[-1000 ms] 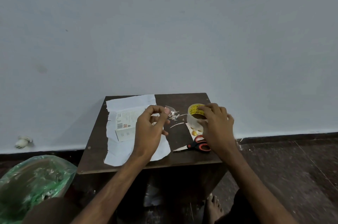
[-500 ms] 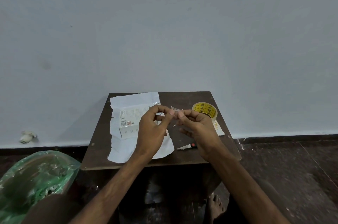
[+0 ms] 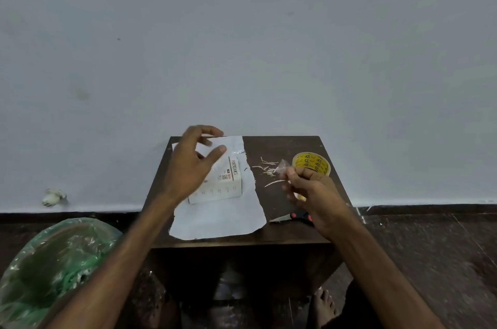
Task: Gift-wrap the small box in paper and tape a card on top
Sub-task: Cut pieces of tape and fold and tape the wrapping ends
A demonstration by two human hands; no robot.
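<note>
My left hand [image 3: 193,164] hovers over the far left part of the small white cardboard box [image 3: 226,186], fingers spread wide and loosely curved, holding nothing; whether a fingertip touches the paper behind it I cannot tell. The box lies flat with its printed side up on a torn-edged sheet of white paper [image 3: 215,218], which covers the left half of the dark brown wooden table [image 3: 282,145]. The paper lies open around the box, with no flap folded over it.

My right hand [image 3: 314,194] is over the right side of the table, thumb and forefinger pinching a short piece of clear tape [image 3: 282,166] that sticks up to the left of my knuckles. Just behind that hand the roll of clear tape [image 3: 312,163], with its yellow printed core, lies flat on the wood, partly hidden by my fingers. Thin pale shreds [image 3: 266,167] are scattered on the bare wood between the paper and the roll. A pair of scissors with red and black handles [image 3: 290,217] lies near the front edge, blades pointing toward the paper, handles mostly under my right wrist.

On the floor to my left sits a translucent green plastic bag [image 3: 53,256], and my bare foot [image 3: 322,307] shows below the table's front
</note>
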